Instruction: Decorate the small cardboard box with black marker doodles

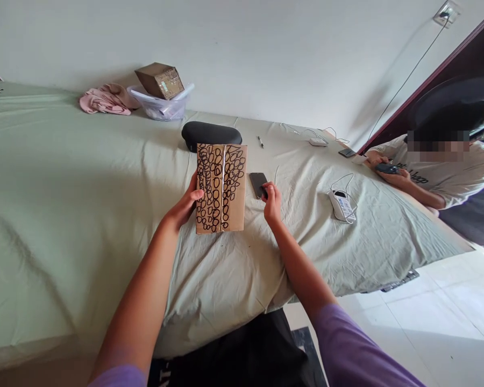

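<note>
1. Over the bed [84, 177], left hand [183, 207] holds card [221, 188] upright, grip closed on its left edge.
2. Right hand [272, 203] just beside, fingertips on phone [257, 181] lying on bed; grip unclear.
3. Case [210, 133] behind card.

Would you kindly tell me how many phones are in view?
3. A dark phone lies on the sheet, touched by the right hand; a second phone sits near the bed's far edge; a third phone is in the other person's hands. Others may be hidden.

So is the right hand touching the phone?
Touching. The head view shows the right hand with its fingertips on the near end of the phone.
</note>
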Demonstrator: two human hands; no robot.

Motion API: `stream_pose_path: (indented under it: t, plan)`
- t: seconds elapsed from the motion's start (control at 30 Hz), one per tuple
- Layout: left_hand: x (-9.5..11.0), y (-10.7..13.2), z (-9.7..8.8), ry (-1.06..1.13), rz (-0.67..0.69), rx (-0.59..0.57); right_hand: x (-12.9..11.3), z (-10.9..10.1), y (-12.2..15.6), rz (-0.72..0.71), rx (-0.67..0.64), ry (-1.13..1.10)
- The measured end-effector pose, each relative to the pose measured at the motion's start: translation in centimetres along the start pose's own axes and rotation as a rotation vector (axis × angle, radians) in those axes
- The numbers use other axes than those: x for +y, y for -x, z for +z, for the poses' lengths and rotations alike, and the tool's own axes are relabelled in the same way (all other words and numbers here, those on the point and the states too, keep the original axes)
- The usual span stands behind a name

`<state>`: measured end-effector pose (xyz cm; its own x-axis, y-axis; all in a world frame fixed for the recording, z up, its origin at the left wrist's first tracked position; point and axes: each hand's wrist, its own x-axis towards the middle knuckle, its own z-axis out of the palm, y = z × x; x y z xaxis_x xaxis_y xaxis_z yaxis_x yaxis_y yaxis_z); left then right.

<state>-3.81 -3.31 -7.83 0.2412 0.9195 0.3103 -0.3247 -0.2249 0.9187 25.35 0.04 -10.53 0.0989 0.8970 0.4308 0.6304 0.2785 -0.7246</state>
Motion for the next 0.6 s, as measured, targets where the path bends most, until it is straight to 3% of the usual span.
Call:
stream_pose_path:
  t: [0.17, 0.27, 0.4, 0.6]
  plan:
    - [0.1, 0.2, 0.0, 0.027, -0.037, 0.02, -1.1, -1.2, -0.1, 0.069, 0.122, -0.696]
    - [0.1, 0.3, -0.1, 0.054, -0.064, 0.044, -1.5, -1.7, -0.6, 0.115, 0.092, -0.918]
    - [0.1, 0.4, 0.0, 0.099, -0.086, 0.053, -1.7, -2.3, -1.0, 0.153, 0.029, -0.963]
    - [0.3, 0.5, 0.4, 0.086, -0.084, 0.072, -2.9, -2.1, 0.4, -0.006, -0.121, -0.597]
